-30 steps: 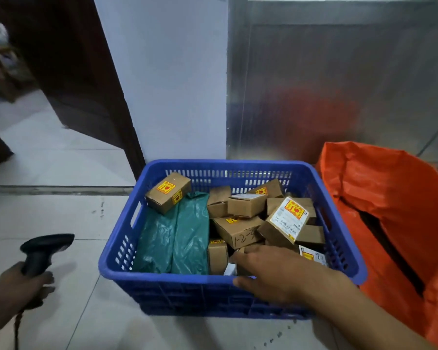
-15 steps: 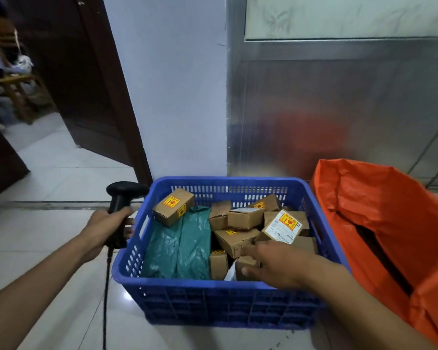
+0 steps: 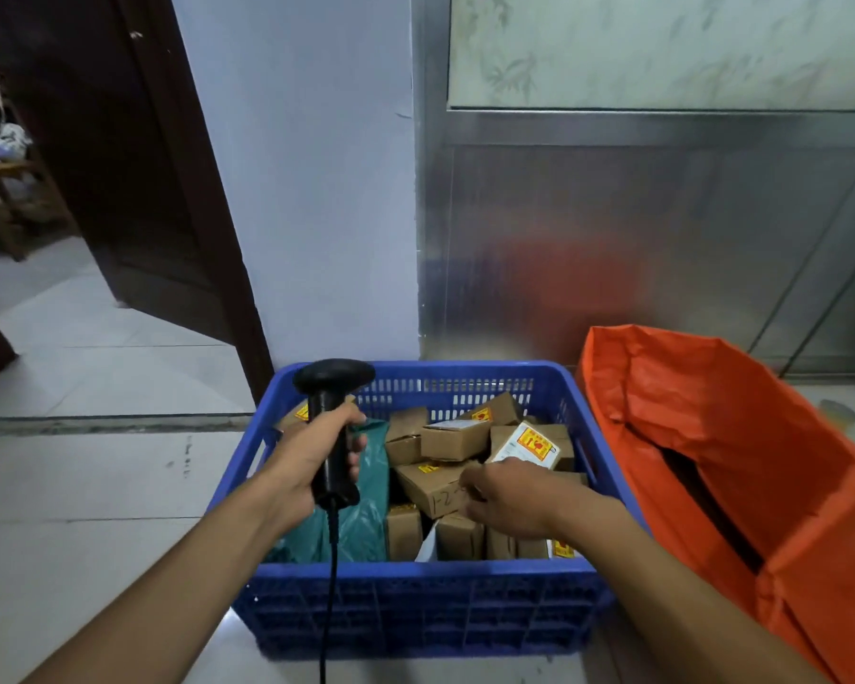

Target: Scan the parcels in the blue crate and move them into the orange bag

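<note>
Small boxes in the blue crate, scanner raised, right hand reaching in

The left hand [image 3: 312, 456] is wrapped around the grip of a black corded scanner [image 3: 334, 422] held over the left part of the blue crate [image 3: 415, 604]. The right hand [image 3: 509, 496] rests with fingers curled on the brown cardboard boxes [image 3: 435, 486] near the middle; whether it has pinched one yet I cannot tell. The boxes look small, stiff and light, easy to take across two opposite flat sides with one hand, label side turned up to the scanner. The green plastic mailer [image 3: 366, 515] lying along the left is soft and likely slippery, better gripped by an edge or bunched. The orange bag [image 3: 712, 436] stands open just beside the crate on the right.
</note>
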The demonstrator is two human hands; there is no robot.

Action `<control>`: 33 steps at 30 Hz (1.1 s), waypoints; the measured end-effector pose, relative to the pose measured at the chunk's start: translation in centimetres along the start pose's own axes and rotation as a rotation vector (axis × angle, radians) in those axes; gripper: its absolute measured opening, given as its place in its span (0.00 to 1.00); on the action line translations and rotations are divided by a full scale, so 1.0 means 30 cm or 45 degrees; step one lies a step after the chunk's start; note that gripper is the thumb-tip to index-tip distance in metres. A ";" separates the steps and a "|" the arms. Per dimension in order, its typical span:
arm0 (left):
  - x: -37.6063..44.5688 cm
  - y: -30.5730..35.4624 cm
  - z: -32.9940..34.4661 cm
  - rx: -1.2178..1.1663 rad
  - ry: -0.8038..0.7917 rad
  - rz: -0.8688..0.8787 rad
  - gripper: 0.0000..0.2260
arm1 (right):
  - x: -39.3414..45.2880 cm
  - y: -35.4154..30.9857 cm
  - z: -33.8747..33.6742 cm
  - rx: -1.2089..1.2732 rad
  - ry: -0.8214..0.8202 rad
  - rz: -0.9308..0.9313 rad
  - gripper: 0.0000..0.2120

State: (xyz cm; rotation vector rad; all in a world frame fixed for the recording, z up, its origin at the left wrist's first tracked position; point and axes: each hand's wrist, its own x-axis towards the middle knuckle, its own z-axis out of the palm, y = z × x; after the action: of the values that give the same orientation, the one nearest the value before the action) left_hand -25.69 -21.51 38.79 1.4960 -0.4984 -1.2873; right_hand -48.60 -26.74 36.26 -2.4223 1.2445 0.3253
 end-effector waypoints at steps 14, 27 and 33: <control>-0.018 -0.086 -0.027 0.448 0.014 0.113 0.08 | 0.123 0.074 0.112 0.545 0.211 0.160 0.16; 0.052 -0.112 -0.023 0.424 -0.030 0.161 0.06 | 0.232 0.168 0.166 0.844 0.646 0.999 0.29; 0.044 -0.112 -0.002 0.438 -0.043 0.148 0.04 | 0.330 0.121 0.195 1.375 0.561 1.233 0.54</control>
State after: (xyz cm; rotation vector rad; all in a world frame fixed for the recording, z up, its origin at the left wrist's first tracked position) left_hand -26.21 -21.36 35.23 1.7008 -0.8499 -1.1780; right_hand -45.99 -33.21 26.43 -0.8979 1.9973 -0.5480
